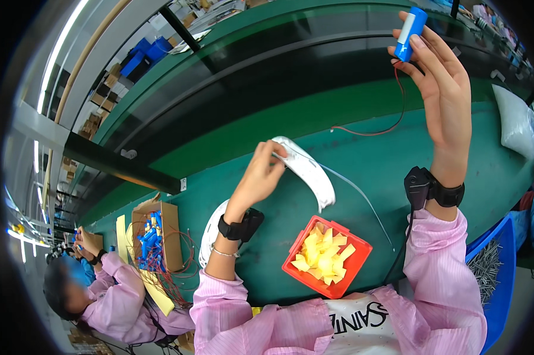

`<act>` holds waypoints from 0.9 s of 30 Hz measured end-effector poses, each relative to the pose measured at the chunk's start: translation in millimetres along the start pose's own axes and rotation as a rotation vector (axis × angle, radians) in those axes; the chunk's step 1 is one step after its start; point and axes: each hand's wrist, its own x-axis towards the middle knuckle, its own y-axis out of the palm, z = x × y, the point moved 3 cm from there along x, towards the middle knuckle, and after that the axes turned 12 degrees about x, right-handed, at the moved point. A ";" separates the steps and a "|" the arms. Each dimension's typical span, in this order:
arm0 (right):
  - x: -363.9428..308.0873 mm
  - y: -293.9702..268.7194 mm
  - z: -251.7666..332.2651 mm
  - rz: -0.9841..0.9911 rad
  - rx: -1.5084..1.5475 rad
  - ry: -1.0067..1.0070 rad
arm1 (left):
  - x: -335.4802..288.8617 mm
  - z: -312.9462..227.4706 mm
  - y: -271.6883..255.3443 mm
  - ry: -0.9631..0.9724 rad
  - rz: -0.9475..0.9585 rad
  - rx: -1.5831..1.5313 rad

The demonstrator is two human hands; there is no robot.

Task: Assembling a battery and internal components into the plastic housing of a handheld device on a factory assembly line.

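My right hand (pixel 447 89) is raised at the far right and grips a blue cylindrical battery pack (pixel 418 23) with a pale label. From its lower end a thin red and black wire lead (pixel 403 100) hangs down in a curve, its tip over the bench. My left hand (pixel 256 180), near the middle, has its fingers closed on the upper end of a white curved plastic part (pixel 311 174). A thin pale cable (pixel 361 194) runs from that part across the green bench. Another white curved piece (pixel 209 234) lies partly hidden behind my left wrist.
A red tray (pixel 366 245) of yellow paper pieces stands before me. At left, a cardboard box (pixel 172 236) holds several blue batteries with tangled wires; a co-worker (pixel 116 290) sits beyond. A blue bin (pixel 506 278) of metal pieces and a plastic bag (pixel 515 121) are at right.
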 end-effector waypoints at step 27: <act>-12.1 23.4 1.5 0.100 -0.074 0.053 | 67.4 27.3 31.9 -0.471 0.054 -0.226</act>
